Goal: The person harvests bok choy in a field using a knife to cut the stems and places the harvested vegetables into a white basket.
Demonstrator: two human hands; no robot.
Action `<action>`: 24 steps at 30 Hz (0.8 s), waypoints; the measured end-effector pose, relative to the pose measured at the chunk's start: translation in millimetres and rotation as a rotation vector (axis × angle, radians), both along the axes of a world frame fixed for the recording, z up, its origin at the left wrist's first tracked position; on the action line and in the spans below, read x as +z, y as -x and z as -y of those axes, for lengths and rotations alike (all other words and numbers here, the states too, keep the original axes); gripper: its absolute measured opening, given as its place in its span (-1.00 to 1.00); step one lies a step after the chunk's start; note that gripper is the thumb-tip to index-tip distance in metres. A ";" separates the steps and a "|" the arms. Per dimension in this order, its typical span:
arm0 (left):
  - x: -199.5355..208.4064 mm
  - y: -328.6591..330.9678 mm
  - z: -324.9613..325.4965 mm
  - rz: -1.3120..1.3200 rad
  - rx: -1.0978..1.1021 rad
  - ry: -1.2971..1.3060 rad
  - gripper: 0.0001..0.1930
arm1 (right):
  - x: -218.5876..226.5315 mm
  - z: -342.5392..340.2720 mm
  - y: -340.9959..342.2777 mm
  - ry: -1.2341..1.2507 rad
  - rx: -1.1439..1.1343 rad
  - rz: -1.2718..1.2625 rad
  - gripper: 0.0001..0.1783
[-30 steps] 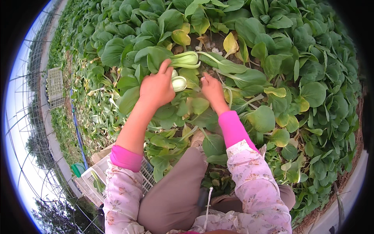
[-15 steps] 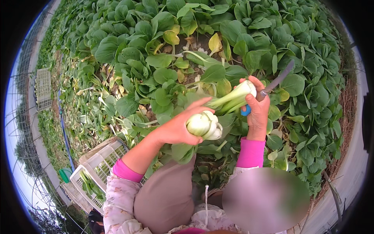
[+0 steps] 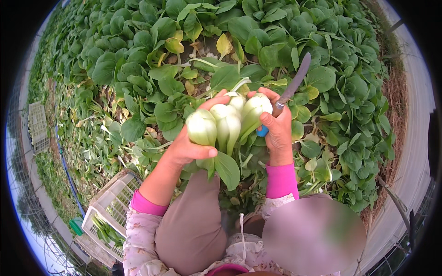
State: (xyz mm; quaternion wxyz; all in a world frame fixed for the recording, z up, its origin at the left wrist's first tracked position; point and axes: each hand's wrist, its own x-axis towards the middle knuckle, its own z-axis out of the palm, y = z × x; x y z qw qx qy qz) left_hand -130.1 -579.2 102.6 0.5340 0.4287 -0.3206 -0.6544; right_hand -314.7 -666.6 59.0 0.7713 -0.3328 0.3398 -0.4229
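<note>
My left hand (image 3: 184, 147) is wrapped round a bunch of bok choy (image 3: 227, 122), pale bulbous bases up and green leaves hanging below. At the bunch's right side, my right hand (image 3: 279, 133) grips a knife (image 3: 294, 84), its curved dark blade pointing up and away. A bit of blue (image 3: 262, 131) shows under its thumb. The fingers of that same hand also rest round a bok choy head (image 3: 256, 110) pressed against the bunch. The leaves partly hide both hands' inner fingers.
Dense leafy bok choy plants (image 3: 331, 78) grow ahead and to the right. Cut leaves (image 3: 124, 138) litter the ground at left. A white plastic crate (image 3: 92, 221) with greens stands near left; another crate (image 3: 38, 124) lies farther off. A blue hose (image 3: 68, 170) runs between them.
My two hands have come together, bringing the right hand's bok choy up against the left hand's bunch. Bases of several heads now face up side by side. The knife stays in my right hand.
</note>
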 end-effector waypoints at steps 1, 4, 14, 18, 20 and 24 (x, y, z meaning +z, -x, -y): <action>-9.7 -2.2 -3.0 0.144 -0.172 -0.005 0.06 | 3.8 -5.6 -7.3 0.003 -0.016 0.003 -0.18; -14.8 5.2 -4.6 0.057 -0.119 -0.106 0.13 | 2.1 -15.1 -8.7 -0.038 -0.054 -0.026 -0.19; -28.7 21.5 -12.0 0.009 0.099 -0.152 0.22 | -3.8 -36.3 -26.3 -0.119 -0.164 0.058 -0.34; -37.5 8.9 -11.0 -0.100 0.222 -0.239 0.04 | -25.2 -21.5 -13.4 -0.049 -0.020 -0.264 -0.42; -28.7 3.4 -3.8 -0.103 0.255 -0.223 0.03 | -46.2 -7.7 -8.1 0.055 -0.128 -0.438 -0.48; -21.4 -23.8 9.4 0.194 0.141 -0.098 0.07 | -77.6 16.7 -2.1 0.173 0.072 -1.226 -0.63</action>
